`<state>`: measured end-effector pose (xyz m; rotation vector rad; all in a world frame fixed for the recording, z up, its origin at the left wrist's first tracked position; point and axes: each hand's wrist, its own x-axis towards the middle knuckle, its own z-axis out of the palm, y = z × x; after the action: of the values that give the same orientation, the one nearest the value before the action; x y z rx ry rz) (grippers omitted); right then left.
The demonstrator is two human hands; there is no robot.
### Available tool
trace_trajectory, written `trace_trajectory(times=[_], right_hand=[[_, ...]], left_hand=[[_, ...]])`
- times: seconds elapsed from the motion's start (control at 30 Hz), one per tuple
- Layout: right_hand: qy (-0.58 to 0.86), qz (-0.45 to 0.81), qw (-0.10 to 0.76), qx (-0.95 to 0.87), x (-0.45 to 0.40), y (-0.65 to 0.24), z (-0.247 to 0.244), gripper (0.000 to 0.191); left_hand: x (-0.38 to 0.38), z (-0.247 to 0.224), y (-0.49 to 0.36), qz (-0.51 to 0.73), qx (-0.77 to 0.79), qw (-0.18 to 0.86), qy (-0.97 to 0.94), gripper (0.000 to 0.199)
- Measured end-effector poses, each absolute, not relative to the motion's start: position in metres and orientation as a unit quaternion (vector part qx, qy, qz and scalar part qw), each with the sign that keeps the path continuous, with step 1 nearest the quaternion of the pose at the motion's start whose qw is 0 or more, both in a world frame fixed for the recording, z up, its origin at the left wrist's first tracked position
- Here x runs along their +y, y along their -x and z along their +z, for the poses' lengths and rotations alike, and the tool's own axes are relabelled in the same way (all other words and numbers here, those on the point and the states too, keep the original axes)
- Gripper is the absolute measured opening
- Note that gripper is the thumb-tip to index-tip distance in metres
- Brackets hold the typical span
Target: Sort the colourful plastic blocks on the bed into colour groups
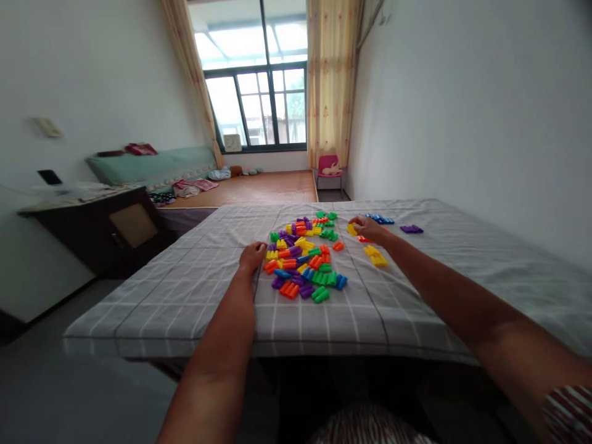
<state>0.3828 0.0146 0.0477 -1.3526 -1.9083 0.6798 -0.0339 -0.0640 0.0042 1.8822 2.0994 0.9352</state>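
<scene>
A mixed pile of small plastic blocks in orange, yellow, green, purple and blue lies in the middle of the table. My left hand rests at the pile's left edge with its fingers curled in; whatever is inside them, if anything, is hidden. Right of the pile, my right hand pinches a yellow block just above the cloth. Red-orange blocks lie under that hand, partly covered by it. Nearer me are yellow blocks. Blue blocks and purple blocks lie beyond and to the right.
A grey checked cloth covers the table. Green blocks sit along the pile's far right side, and a single orange block lies apart. Behind the table stand a bed, a pink chair and a dark cabinet.
</scene>
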Motion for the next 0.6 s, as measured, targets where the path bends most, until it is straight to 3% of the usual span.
trace_trajectory(times=[0.13,0.27,0.37,0.47,0.53,0.6], right_hand=[[0.535,0.338,0.403,-0.662,-0.014,-0.451,0.036,0.014],[0.596,0.342,0.462,-0.561,-0.034,-0.488,0.016,0.019],[0.642,0.333,0.385,-0.573,-0.043,-0.503,0.008,0.024],[0.671,0.199,0.278,-0.658,-0.047,-0.517,0.012,0.03],[0.64,0.129,0.26,-0.712,-0.048,-0.523,0.018,0.027],[0.577,0.154,0.241,-0.765,-0.047,-0.526,0.023,0.033]], left_hand=[[-0.06,0.004,0.036,0.299,0.709,0.07,-0.634,0.039],[-0.057,0.002,0.039,0.295,0.708,0.064,-0.638,0.039],[-0.056,0.001,0.042,0.297,0.708,0.069,-0.637,0.039],[-0.055,0.002,0.044,0.297,0.707,0.064,-0.639,0.04],[-0.056,0.003,0.044,0.298,0.706,0.061,-0.639,0.04],[-0.057,0.003,0.044,0.302,0.705,0.064,-0.639,0.04]])
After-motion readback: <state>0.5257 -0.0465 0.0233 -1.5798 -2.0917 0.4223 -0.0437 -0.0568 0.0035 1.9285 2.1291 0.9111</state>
